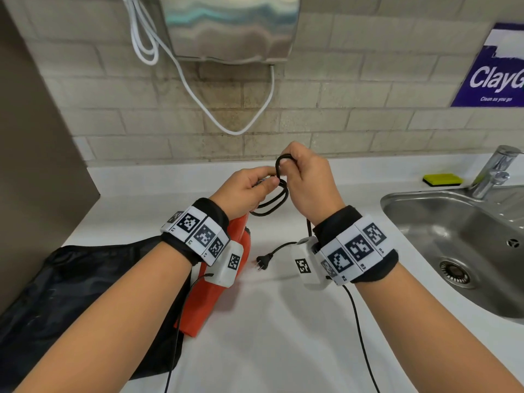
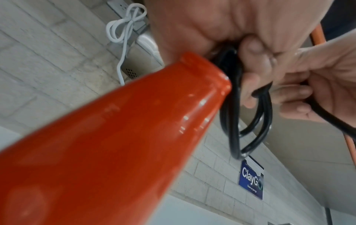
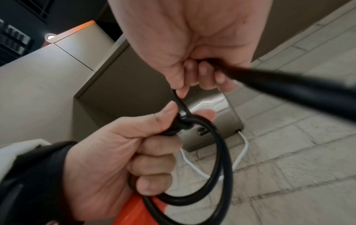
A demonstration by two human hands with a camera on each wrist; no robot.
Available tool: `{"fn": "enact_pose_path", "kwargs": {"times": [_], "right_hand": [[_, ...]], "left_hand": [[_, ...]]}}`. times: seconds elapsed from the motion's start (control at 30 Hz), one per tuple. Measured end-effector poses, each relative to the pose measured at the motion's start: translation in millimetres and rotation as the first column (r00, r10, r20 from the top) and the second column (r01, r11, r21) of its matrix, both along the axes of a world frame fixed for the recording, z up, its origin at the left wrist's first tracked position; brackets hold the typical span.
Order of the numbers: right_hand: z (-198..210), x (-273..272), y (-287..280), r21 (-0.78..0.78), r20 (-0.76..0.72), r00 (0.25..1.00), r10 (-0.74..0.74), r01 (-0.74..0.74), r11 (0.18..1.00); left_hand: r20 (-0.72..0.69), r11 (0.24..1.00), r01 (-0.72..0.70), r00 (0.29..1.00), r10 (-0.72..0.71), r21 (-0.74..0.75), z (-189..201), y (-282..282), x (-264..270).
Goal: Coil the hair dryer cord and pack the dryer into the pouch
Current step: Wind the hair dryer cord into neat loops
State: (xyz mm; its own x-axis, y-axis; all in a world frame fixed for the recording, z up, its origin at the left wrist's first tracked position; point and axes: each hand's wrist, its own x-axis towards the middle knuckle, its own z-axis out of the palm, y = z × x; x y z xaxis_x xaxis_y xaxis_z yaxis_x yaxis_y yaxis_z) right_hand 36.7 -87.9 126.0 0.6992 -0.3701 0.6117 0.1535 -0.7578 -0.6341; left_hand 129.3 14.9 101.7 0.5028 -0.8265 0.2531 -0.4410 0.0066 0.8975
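An orange hair dryer [image 1: 211, 293] hangs tilted above the white counter, partly over a black pouch [image 1: 71, 302] lying at the left. My left hand [image 1: 249, 191] grips the coiled loops of its black cord [image 1: 272, 202] at the handle end [image 2: 212, 79]. My right hand [image 1: 303, 174] is just right of it, fingers curled round a cord strand [image 1: 280, 163] raised above the coil. In the right wrist view the coil [image 3: 217, 159] hangs from the left hand [image 3: 123, 152]. The cord's tail runs down to the plug [image 1: 262, 263] resting on the counter.
A steel sink [image 1: 453, 239] with a tap [image 1: 493, 171] lies at the right, a yellow sponge [image 1: 442, 180] behind it. A wall-mounted steel hand dryer [image 1: 229, 26] with a white cable [image 1: 226, 120] hangs above. A blue sign [image 1: 496, 69] is on the tiled wall.
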Motion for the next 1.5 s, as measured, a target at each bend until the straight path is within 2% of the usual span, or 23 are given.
{"fn": "enact_pose_path", "kwargs": {"times": [0.1,0.2,0.27,0.33,0.4,0.43,0.47,0.53,0.6,0.67,0.8,0.87,0.97,1.03,1.23,1.27,1.3,1.37,1.43,1.5], "right_hand": [[-2,-2,1,0.006,0.014,0.999,0.039,-0.039,0.999],[-9,-10,-2,0.031,0.042,0.997,0.057,-0.059,0.998],[-17,-13,-10,0.13,0.032,0.997,0.067,-0.071,0.989],[-28,-14,-21,0.3,-0.037,0.994,0.101,-0.085,0.95],[-44,-13,-31,0.476,-0.147,0.977,0.157,-0.069,0.877],[-53,-12,-36,0.5,-0.241,0.956,0.167,-0.025,0.866],[-64,-11,-40,0.462,-0.365,0.918,0.156,0.033,0.886],[-89,-6,-47,0.241,-0.61,0.789,0.075,0.095,0.966],[-112,-1,-48,0.008,-0.779,0.627,-0.021,0.042,0.999],[-128,3,-44,-0.085,-0.872,0.486,-0.059,-0.032,0.996],[-147,13,-37,-0.195,-0.95,0.286,-0.128,-0.219,0.956],[-150,16,-35,-0.221,-0.952,0.268,-0.151,-0.252,0.942],[-152,15,-33,-0.24,-0.927,0.341,-0.159,-0.213,0.947],[-154,13,-33,-0.225,-0.929,0.334,-0.158,-0.172,0.959],[-153,12,-30,-0.29,-0.945,0.21,-0.25,-0.184,0.939],[-148,12,-30,-0.286,-0.944,0.222,-0.243,-0.19,0.939],[-143,13,-31,-0.266,-0.936,0.281,-0.21,-0.179,0.947],[-128,12,-34,-0.114,-0.861,0.505,-0.053,-0.09,0.989],[-110,8,-37,0.017,-0.681,0.728,0.076,-0.088,0.996],[-93,2,-35,0.043,-0.518,0.84,0.159,-0.16,0.986]], "left_hand": [[-0.009,0.999,-0.015,1.0,0.015,-0.029,-1,-1,0],[-0.085,0.994,-0.074,0.994,0.068,-0.077,-1,-1,2],[-0.132,0.989,-0.108,0.987,0.094,-0.105,-2,-1,4],[-0.145,0.983,-0.131,0.983,0.113,-0.126,-3,-1,5],[-0.161,0.98,-0.137,0.981,0.113,-0.146,-3,0,8],[-0.168,0.979,-0.134,0.98,0.108,-0.152,-2,1,8],[-0.17,0.979,-0.131,0.98,0.104,-0.154,-2,1,9],[-0.167,0.98,-0.119,0.982,0.093,-0.156,-2,2,8],[-0.161,0.982,-0.112,0.983,0.087,-0.154,-2,2,8],[-0.155,0.983,-0.121,0.983,0.1,-0.139,-3,2,7],[-0.134,0.986,-0.13,0.984,0.115,-0.108,-5,0,6],[-0.128,0.987,-0.124,0.986,0.111,-0.104,-5,-1,5],[-0.138,0.987,-0.115,0.985,0.099,-0.11,-4,-2,4],[-0.144,0.986,-0.119,0.984,0.102,-0.115,-4,-2,4],[-0.16,0.974,-0.161,0.978,0.135,-0.158,-3,1,8],[-0.165,0.972,-0.169,0.976,0.142,-0.163,-4,1,10],[-0.172,0.969,-0.179,0.974,0.15,-0.168,-4,2,11],[-0.188,0.963,-0.198,0.969,0.163,-0.183,-5,2,13],[-0.2,0.957,-0.212,0.965,0.172,-0.197,-5,2,15],[-0.203,0.954,-0.219,0.963,0.177,-0.204,-5,2,16]]}}
